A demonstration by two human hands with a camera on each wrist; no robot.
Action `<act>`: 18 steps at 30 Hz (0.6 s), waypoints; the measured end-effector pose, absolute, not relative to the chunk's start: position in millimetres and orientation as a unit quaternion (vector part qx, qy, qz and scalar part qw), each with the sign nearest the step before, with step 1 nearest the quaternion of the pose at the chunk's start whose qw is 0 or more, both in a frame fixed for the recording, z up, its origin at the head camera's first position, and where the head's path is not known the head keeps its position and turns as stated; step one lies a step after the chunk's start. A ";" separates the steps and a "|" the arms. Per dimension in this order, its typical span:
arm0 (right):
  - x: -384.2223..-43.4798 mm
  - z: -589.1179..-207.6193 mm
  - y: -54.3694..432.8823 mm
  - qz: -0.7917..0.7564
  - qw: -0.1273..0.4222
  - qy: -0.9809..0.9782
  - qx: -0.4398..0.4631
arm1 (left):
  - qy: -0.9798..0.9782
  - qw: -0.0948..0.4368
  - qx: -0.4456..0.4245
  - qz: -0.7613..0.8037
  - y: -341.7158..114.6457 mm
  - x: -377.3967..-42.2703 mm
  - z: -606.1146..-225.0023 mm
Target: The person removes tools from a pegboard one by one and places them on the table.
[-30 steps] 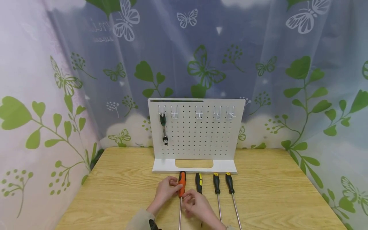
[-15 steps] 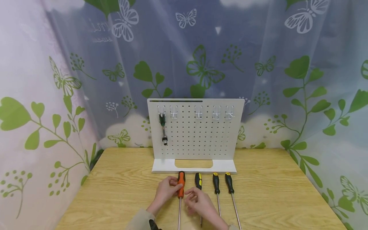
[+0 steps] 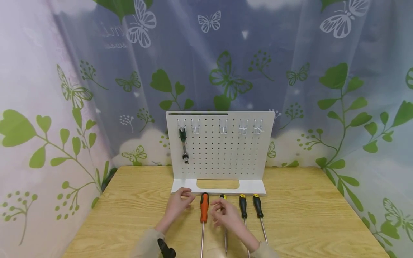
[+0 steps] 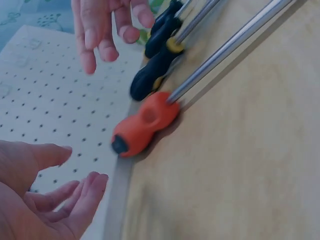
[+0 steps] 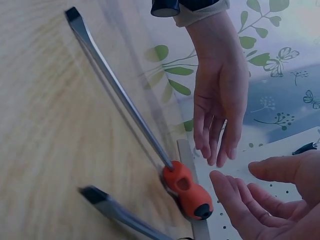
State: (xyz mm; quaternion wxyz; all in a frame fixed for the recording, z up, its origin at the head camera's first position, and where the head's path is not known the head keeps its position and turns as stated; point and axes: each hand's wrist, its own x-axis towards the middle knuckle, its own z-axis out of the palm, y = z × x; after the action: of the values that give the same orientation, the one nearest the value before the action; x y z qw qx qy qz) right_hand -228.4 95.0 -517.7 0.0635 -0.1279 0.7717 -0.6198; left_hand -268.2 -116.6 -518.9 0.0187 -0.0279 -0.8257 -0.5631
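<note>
An orange-and-black screwdriver (image 3: 204, 209) lies on the table, handle toward the pegboard. To its left, apart from it, my left hand (image 3: 177, 204) has relaxed fingers and holds nothing. My right hand (image 3: 227, 215) hovers to its right with loosely bent fingers, also holding nothing. Beneath that hand is a black-and-yellow screwdriver (image 3: 225, 238), its handle mostly hidden in the head view. Two black screwdrivers with yellow ends, a nearer one (image 3: 243, 206) and a farther one (image 3: 257, 205), lie further right. The left wrist view shows the orange handle (image 4: 145, 125) untouched between both hands.
A white pegboard (image 3: 222, 154) stands behind the screwdrivers, its base close to their handles. Several clear hooks (image 3: 223, 126) line its top. From the leftmost hangs a dark green-handled tool (image 3: 183, 135) with a metal end. A patterned curtain (image 3: 238, 43) encloses the wooden table (image 3: 300, 200).
My left hand has let go of the orange screwdriver's handle and drawn away to the left and slightly forward. My right hand has moved forward and right, over the black-and-yellow handle.
</note>
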 end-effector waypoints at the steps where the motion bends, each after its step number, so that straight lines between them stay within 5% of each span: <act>1: -230.5 -514.4 95.3 -0.622 0.061 0.770 -0.130 | -0.823 0.024 -0.030 -0.566 -119.6 -270.9 -516.7; 18: -277.3 -473.3 81.7 -0.614 -0.016 0.771 -0.169 | -0.858 0.107 -0.058 -0.500 -162.8 -312.3 -457.9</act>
State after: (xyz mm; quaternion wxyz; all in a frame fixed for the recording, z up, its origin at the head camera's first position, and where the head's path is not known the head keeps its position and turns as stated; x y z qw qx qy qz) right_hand -277.3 81.7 -473.3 -0.0162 -0.1689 0.7705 -0.6144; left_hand -312.3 -162.8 -457.9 0.1069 -0.0576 -0.8576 -0.4998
